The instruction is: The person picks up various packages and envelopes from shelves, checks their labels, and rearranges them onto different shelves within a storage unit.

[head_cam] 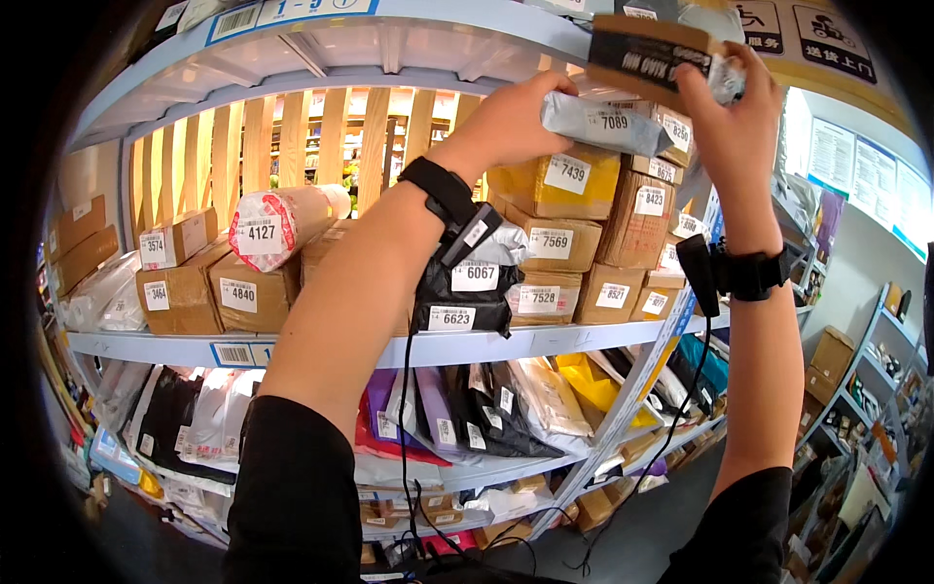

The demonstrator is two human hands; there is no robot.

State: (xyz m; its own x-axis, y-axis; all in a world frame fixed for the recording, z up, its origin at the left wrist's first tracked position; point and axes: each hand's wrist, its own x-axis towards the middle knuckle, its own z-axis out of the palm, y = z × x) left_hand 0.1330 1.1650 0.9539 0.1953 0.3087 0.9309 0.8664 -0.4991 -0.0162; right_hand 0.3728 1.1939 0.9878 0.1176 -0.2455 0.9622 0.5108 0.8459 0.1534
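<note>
My right hand (737,109), raised at the upper right, grips a small brown cardboard box (649,58) with a dark printed side. The box is blurred and tilted in front of the upper shelf's edge. Crumpled clear plastic (728,79) shows between it and my fingers. Just below, my left hand (511,120) grips the left end of a pale grey wrapped parcel (606,123) bearing a label. That parcel is directly above a yellow-taped carton (558,179); whether the two touch is unclear. Stacked cartons (638,215) stand to its right.
A metal shelf (584,339) carries labelled cartons, black bags (463,292) and a bubble-wrapped roll (273,226). Overhead runs another shelf's edge (452,22). Mailer bags (489,409) fill the level below. Black cables (408,409) hang from my wrist straps. Another rack (868,365) stands at right.
</note>
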